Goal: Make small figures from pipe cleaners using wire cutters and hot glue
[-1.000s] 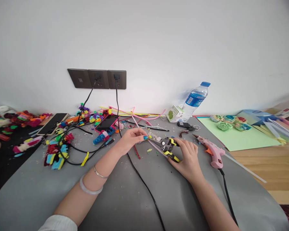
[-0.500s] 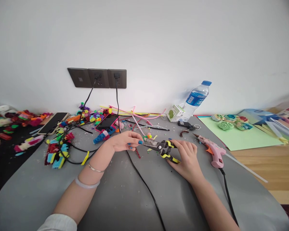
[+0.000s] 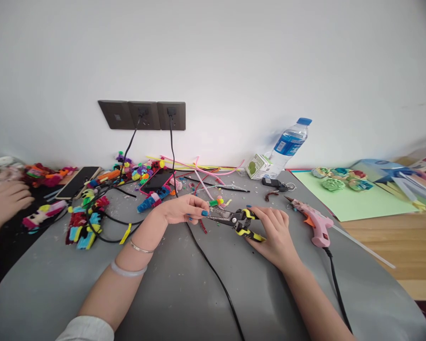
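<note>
pliers (image 3: pixel 236 220) sit mid-frame, right hand (image 3: pixel 272 232) gripping them, left hand (image 3: pixel 185 209) at the tip, can't tell if it's pinching

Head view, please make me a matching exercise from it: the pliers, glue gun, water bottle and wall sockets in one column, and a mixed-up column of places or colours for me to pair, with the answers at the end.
Things:
1. Pliers
2. Glue gun
3. Water bottle
4. Wall sockets

Places and colours:
A. Blue cap, beside the small box
B. Dark plates, with black cords plugged in
C. Yellow-and-black handles, in the right hand
D. Pink, lying beside the green sheet

Right pairs: 1-C, 2-D, 3-A, 4-B.
</note>
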Demonstrator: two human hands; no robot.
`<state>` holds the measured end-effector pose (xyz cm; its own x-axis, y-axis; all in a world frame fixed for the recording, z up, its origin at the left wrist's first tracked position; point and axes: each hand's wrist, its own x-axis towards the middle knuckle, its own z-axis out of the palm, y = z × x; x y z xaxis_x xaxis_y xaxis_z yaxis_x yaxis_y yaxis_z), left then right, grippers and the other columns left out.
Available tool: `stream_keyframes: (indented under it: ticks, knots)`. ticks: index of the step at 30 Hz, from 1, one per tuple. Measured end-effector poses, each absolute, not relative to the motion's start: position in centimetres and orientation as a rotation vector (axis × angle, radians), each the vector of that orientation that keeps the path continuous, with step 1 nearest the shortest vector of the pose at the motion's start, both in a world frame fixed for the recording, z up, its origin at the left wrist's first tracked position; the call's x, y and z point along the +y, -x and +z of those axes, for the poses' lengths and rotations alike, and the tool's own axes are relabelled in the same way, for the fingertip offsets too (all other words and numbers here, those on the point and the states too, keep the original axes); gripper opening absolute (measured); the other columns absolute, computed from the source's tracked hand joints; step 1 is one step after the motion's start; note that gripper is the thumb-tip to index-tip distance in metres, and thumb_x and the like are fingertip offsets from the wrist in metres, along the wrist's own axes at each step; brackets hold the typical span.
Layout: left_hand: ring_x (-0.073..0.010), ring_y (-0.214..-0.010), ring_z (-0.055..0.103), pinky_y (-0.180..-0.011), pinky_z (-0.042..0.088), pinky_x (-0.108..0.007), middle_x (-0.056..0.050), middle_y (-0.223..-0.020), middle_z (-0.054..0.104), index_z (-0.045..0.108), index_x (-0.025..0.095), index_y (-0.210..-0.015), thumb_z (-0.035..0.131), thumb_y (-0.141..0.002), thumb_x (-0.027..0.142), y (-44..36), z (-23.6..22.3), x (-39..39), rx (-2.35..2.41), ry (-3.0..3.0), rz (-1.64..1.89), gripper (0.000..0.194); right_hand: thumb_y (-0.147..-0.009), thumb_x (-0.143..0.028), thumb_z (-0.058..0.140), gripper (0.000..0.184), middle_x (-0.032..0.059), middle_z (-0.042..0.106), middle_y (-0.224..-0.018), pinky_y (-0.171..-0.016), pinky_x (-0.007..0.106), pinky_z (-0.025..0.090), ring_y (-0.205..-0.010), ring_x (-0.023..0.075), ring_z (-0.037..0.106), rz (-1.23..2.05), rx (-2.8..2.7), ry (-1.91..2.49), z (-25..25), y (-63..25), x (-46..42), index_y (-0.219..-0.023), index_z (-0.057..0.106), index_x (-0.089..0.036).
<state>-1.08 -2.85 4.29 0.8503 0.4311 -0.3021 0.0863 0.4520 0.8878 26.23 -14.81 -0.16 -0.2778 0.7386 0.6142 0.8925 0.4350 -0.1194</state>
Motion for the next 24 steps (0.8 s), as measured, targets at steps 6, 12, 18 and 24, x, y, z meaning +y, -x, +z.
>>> stream_keyframes:
  ticks: [6,12,18,24]
  knots:
    - [-0.0069,-0.054,0.033,-0.053,0.029,-0.024,0.006,-0.060,0.040,0.063,0.014,-0.078,0.084,-0.070,0.039,1.8,4.8,-2.7,0.564,-1.122,0.298,0.034,-0.080,-0.018,0.062,0.055,0.0111,0.066,-0.110,-0.089,0.043,0.036,-0.098,0.0292,0.058,-0.329,-2.062,1.383,-0.3,-26.3,-14.7,-0.132,0.045,-0.021]
    - [-0.0072,-0.056,0.032,-0.054,0.032,-0.022,0.004,-0.069,0.036,0.053,0.016,-0.074,0.074,-0.082,0.037,1.9,5.4,-2.8,0.497,-1.064,0.531,0.031,-0.079,-0.019,0.061,0.057,0.0110,0.065,-0.110,-0.088,0.042,0.037,-0.097,0.0293,0.058,-0.332,-2.047,1.407,-0.3,-26.4,-14.6,-0.133,0.044,-0.022]
    - [-0.0088,-0.055,0.030,-0.054,0.032,-0.023,0.004,-0.068,0.034,0.041,0.019,-0.067,0.061,-0.089,0.043,1.3,5.6,-2.7,0.533,-1.095,0.748,0.039,-0.079,-0.021,0.061,0.059,0.0106,0.064,-0.109,-0.088,0.043,0.037,-0.098,0.0300,0.058,-0.322,-2.024,1.411,-0.4,-26.5,-14.6,-0.135,0.043,-0.022]
    - [-0.0121,-0.072,0.048,-0.065,0.038,-0.023,0.000,-0.080,0.054,0.059,0.017,-0.079,0.068,-0.082,0.039,1.7,4.6,-2.5,0.782,-1.536,0.526,0.023,-0.079,-0.022,0.061,0.061,0.0111,0.064,-0.111,-0.089,0.044,0.037,-0.100,0.0311,0.058,-0.300,-2.022,1.438,-0.4,-26.5,-14.6,-0.137,0.042,-0.023]
